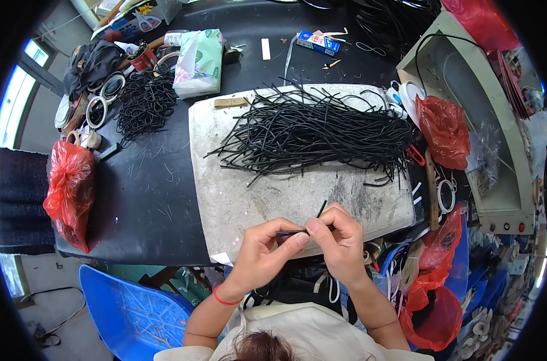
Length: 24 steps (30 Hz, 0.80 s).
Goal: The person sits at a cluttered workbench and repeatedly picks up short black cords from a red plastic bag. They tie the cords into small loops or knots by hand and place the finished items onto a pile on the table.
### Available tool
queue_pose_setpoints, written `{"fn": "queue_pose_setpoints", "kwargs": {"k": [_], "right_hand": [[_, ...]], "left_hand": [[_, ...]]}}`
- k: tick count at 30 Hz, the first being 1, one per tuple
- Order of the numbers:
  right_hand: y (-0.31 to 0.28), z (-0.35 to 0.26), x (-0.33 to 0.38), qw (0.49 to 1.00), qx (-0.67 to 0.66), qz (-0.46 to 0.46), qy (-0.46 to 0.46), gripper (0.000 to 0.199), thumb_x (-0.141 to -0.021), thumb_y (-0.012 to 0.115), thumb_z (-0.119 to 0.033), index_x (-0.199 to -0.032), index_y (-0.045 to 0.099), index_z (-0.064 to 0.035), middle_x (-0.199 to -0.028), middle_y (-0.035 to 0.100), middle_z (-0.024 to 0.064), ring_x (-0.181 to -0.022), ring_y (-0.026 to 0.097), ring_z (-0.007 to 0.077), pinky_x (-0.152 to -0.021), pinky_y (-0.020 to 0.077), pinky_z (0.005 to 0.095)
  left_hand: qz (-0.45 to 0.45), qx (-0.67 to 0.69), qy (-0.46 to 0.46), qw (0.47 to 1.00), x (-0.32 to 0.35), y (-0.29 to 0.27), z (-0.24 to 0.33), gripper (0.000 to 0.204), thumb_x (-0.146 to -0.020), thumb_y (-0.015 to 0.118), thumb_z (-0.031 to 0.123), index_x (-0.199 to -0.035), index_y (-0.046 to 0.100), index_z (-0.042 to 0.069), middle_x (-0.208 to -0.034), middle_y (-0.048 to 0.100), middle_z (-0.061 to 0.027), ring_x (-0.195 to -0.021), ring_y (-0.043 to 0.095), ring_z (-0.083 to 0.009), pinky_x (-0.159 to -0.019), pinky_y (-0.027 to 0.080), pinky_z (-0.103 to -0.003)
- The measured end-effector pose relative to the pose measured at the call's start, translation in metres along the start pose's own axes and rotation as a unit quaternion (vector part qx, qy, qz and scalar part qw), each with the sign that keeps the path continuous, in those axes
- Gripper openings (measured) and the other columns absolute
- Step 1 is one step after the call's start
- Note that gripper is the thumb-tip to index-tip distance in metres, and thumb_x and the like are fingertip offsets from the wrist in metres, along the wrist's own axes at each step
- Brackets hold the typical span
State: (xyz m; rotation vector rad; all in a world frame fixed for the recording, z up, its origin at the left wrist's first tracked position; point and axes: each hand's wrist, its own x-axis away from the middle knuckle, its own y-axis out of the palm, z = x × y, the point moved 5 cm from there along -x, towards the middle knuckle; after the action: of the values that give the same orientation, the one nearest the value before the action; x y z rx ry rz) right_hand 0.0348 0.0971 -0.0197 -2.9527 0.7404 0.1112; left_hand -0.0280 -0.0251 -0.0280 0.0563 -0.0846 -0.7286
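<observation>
Head view shows the left hand (266, 245) and right hand (339, 237) pinching one short black cord (314, 221) between their fingertips, above the near edge of a worn grey board (237, 186) (a heap of black cords (321, 129) lies farther back).
</observation>
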Motion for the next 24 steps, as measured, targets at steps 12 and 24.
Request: {"fn": "queue_pose_setpoints", "kwargs": {"k": [12, 24], "right_hand": [[0.032, 0.009, -0.004, 0.904, -0.372, 0.091, 0.191, 0.011, -0.090, 0.055, -0.015, -0.087, 0.053, -0.0049, -0.077, 0.055, -0.0012, -0.068, 0.050, 0.0042, -0.062, 0.0415, 0.0179], [0.017, -0.005, -0.026, 0.971, -0.192, -0.095, 0.106, 0.015, -0.090, 0.052, -0.014, -0.094, 0.059, -0.0008, -0.085, 0.059, 0.0021, -0.073, 0.052, 0.0048, -0.058, 0.0433, 0.0206]], "left_hand": [[0.129, 0.127, 0.044, 0.982, -0.021, 0.002, -0.001, 0.017, -0.081, 0.064, 0.006, -0.096, 0.062, 0.001, -0.087, 0.063, -0.0067, -0.083, 0.059, -0.0143, -0.075, 0.046, -0.025], [-0.061, 0.179, -0.084, 0.978, -0.018, -0.007, 0.006, 0.017, -0.088, 0.058, 0.015, -0.091, 0.063, -0.001, -0.078, 0.059, -0.0002, -0.071, 0.053, -0.0057, -0.066, 0.044, -0.021]]}}
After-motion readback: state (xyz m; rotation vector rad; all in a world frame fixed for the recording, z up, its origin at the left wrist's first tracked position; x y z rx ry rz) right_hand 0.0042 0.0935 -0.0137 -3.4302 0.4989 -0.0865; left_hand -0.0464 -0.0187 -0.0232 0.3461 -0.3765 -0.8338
